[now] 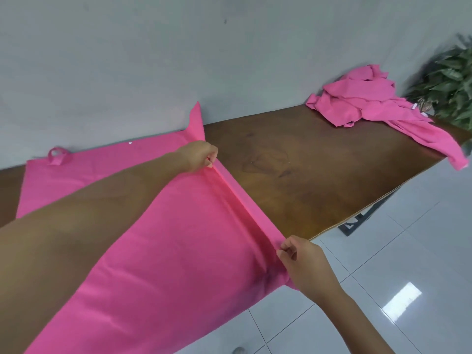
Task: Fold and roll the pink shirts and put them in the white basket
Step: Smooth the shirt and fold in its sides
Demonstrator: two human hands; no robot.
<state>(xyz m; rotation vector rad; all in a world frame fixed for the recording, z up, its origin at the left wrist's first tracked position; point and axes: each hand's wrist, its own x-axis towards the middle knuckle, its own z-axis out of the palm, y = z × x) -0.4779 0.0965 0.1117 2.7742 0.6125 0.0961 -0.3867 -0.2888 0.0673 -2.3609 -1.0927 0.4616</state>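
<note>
While the flat bright-pink cotton shirt [158,251] lies on the brown wooden table [293,159], its folded hem is pinched by the left hand [198,157] and right hand [302,264].

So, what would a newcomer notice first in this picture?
First the bright pink shirt spread flat on the wooden table, its right edge pinched by the left hand and right hand. Then the crumpled pile of pink shirts at the table's far right end.
</note>
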